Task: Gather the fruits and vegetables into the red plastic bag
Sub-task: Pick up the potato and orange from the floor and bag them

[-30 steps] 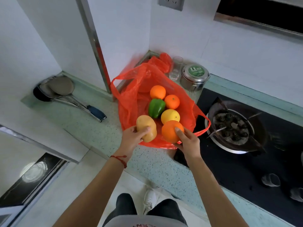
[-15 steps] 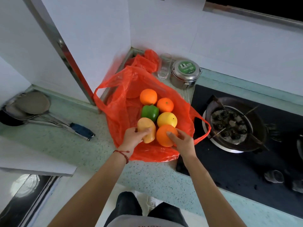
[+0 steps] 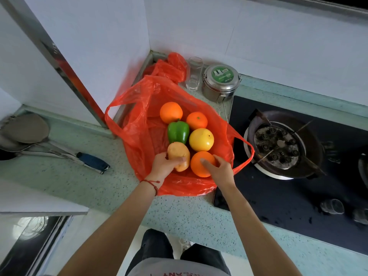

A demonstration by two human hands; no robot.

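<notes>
The red plastic bag (image 3: pixel 137 124) lies spread open on the counter in the corner. Inside it rest two oranges (image 3: pixel 171 112) (image 3: pixel 197 120), a green bell pepper (image 3: pixel 178 132) and a yellow citrus fruit (image 3: pixel 201 139). My left hand (image 3: pixel 164 166) grips a tan potato (image 3: pixel 177 154) over the bag's near side. My right hand (image 3: pixel 219 169) holds a large orange (image 3: pixel 200 164) right beside the potato, low in the bag.
A gas burner (image 3: pixel 276 148) on a black hob sits just right of the bag. A steel tin with a green lid (image 3: pixel 221 81), a drinking glass (image 3: pixel 194 73) and another crumpled red bag (image 3: pixel 173 66) stand behind. Ladles with a blue handle (image 3: pixel 92 161) lie at left.
Both hands have lowered the potato and the large orange deeper into the bag, closer to the other produce. The camera has shifted slightly.
</notes>
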